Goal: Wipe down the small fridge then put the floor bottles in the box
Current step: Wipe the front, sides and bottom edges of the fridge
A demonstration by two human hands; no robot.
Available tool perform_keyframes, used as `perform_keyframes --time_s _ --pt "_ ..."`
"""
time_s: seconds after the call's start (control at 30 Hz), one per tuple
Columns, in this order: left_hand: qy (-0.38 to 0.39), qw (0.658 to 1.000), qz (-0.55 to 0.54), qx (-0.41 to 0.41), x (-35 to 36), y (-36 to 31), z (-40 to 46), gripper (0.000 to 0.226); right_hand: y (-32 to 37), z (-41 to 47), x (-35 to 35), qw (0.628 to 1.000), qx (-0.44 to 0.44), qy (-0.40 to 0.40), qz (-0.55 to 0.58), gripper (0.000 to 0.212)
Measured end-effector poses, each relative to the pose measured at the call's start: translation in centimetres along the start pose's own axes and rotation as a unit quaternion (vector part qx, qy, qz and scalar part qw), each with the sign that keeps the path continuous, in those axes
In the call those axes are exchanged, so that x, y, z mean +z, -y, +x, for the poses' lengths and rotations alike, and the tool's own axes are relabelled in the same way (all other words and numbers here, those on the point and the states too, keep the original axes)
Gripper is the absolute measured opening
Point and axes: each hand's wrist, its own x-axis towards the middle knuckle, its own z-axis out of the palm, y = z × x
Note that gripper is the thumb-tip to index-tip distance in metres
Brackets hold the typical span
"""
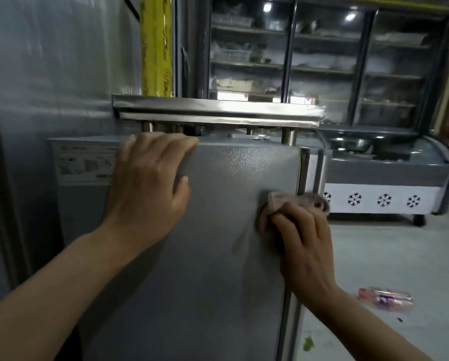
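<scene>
I am looking down at the small grey fridge [218, 230], its side panel filling the middle of my view. My left hand [150, 186] is lying flat against its upper left edge, fingers straight. My right hand [304, 238] is gripping a pinkish cloth [283, 201] and pressing it against the panel. A plastic bottle [384, 299] is lying on the floor to the right.

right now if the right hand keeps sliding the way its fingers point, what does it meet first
Probably the small fridge's right edge: the right hand, holding the cloth, points up and slightly right, though depth there is hard to judge.
</scene>
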Motion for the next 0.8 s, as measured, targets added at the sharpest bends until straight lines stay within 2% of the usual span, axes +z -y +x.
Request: perform_keyframes --time_s 0.13,0.2,0.27,0.37,0.43,0.47,0.57,0.63,0.7,0.8 --pt "0.015 0.997 0.049 -0.056 -2.1 4.2 -1.1 0.050 0.6 6.8 0.6 0.995 0.047 -0.087 0.008 0.024" --pt "0.009 0.994 0.070 -0.085 -2.8 5.7 -1.7 0.047 1.6 7.0 1.4 0.991 0.067 -0.112 0.020 0.028" --pt "-0.003 0.994 0.066 -0.091 -2.9 6.2 -2.1 0.046 3.3 4.0 2.3 0.996 0.039 -0.079 0.017 0.036" --pt "-0.024 0.993 0.039 -0.112 -2.9 5.8 -1.9 0.043 4.9 -0.1 2.0 0.995 -0.092 0.025 -0.014 0.044" --pt "-0.026 0.992 0.030 -0.123 -2.9 5.6 -1.7 0.042 4.6 1.5 1.6 0.990 -0.135 0.032 -0.022 0.042" --pt "-0.026 0.991 0.028 -0.125 -3.0 5.6 -1.7 0.041 4.6 3.2 1.6 0.991 -0.128 0.018 -0.022 0.041" --pt "-0.026 0.992 0.019 -0.119 -3.0 5.9 -1.9 0.039 5.2 9.1 2.6 0.998 -0.031 -0.052 -0.002 0.041" --pt "-0.020 0.993 0.007 -0.113 -3.0 6.1 -1.9 0.040 6.2 10.1 3.4 0.998 -0.003 -0.066 0.011 0.043" --pt "-0.001 0.995 -0.003 -0.102 -3.3 6.4 -2.0 0.044 7.0 8.1 3.7 0.998 -0.049 -0.040 0.020 0.049" --pt "0.037 0.997 -0.016 -0.067 -4.3 7.2 -2.2 0.049 7.2 3.8 3.0 0.979 -0.200 0.029 0.018 0.046"
